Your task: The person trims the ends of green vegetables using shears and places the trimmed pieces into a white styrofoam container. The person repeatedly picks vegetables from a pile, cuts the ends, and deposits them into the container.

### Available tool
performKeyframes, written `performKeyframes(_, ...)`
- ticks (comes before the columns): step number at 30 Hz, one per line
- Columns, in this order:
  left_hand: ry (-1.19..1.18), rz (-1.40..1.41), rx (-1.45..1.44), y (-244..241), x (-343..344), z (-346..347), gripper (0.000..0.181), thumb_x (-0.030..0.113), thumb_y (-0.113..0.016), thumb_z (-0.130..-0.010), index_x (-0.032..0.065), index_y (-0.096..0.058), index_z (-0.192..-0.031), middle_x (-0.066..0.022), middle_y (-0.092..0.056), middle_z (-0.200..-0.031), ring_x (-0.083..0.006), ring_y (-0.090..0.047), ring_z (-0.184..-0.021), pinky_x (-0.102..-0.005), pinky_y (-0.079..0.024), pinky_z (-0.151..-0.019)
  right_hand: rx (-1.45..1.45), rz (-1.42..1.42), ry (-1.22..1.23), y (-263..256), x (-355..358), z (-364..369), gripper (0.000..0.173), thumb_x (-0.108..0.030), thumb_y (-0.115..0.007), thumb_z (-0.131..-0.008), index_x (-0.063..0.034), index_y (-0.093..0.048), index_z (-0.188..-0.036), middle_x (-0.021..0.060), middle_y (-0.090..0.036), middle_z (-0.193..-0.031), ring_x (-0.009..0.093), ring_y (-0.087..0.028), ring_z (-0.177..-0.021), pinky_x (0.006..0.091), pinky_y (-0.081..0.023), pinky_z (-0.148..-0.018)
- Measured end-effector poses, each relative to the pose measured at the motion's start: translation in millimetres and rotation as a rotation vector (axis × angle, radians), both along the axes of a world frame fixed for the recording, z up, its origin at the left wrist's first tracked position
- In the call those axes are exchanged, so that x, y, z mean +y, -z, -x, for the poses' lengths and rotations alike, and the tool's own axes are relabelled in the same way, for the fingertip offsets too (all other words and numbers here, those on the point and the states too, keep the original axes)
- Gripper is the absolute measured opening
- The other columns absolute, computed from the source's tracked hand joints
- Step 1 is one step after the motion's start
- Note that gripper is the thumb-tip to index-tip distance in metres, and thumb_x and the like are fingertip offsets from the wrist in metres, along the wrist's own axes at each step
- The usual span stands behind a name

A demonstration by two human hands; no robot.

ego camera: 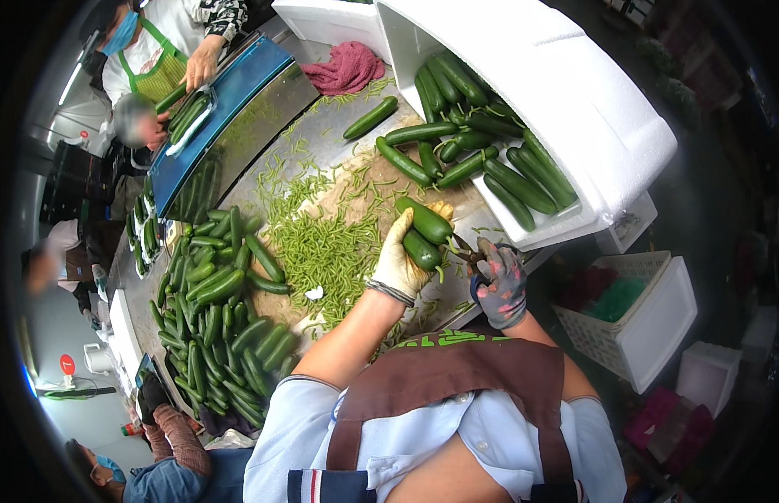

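My left hand [402, 261], in a pale glove, holds two cucumbers [427, 223] side by side, their stem ends pointing toward my right hand. In my right hand [501, 286], gloved in grey with pink patches, is a pair of scissors [470, 254]; the blades are at the stem of the upper cucumber. Many cut green stems [329, 251] lie scattered over the metal table before me. To the left is a large heap of cucumbers [219, 327]. More cucumbers with stems [465, 138] lie in and spill from a tipped white foam box [590, 107] at the upper right.
Across a blue-topped raised shelf [238, 82], a co-worker's hand [202, 63] holds a cucumber near a packed tray. A crumpled pink cloth [345, 68] lies at the back. Other people stand at the left. On the right are a white plastic basket [603, 314] and a foam container [708, 377].
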State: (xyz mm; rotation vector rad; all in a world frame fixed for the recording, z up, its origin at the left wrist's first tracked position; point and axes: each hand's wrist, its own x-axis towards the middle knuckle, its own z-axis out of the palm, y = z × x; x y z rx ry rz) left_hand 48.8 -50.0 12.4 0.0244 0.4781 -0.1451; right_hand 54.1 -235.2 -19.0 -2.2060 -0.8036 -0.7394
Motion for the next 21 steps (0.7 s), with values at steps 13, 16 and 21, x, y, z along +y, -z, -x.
performKeyframes(13, -0.149, 0.038, 0.102, -5.4, 4.1, -2.1, 0.047, 0.024, -0.060, -0.083, -0.0016, -0.043, -0.118, -0.0185, -0.054, -0.113, -0.0308, -0.055, -0.100, -0.0398, -0.051, -0.083, 0.032, -0.014, -0.177, 35.1, -8.2, 6.5, 0.049, -0.022, -0.062, -0.068, -0.0040, -0.050, -0.112, 0.0126, -0.052, -0.084, 0.031, -0.053, -0.072, 0.0401, -0.044, -0.064)
performKeyframes(16, -0.095, 0.010, 0.060, 2.9, 0.6, -2.2, 0.046, 0.026, -0.058, -0.084, -0.0018, -0.044, -0.118, -0.0168, -0.054, -0.114, -0.0287, -0.056, -0.101, -0.0386, -0.050, -0.085, 0.075, 0.051, -0.186, 21.2, -2.6, 7.3, 0.047, -0.026, -0.057, -0.071, -0.0039, -0.051, -0.112, 0.0133, -0.053, -0.087, 0.031, -0.053, -0.073, 0.0401, -0.045, -0.065)
performKeyframes(21, -0.127, -0.059, 0.096, 0.3, 8.6, 2.4, 0.044, 0.025, -0.059, -0.084, -0.0010, -0.045, -0.116, -0.0170, -0.057, -0.109, -0.0283, -0.058, -0.096, -0.0391, -0.050, -0.083, 0.226, -0.066, -0.246, 31.9, 3.8, 9.3, 0.034, -0.019, -0.054, -0.075, -0.0068, -0.057, -0.106, 0.0112, -0.060, -0.086, 0.028, -0.057, -0.072, 0.0354, -0.047, -0.061)
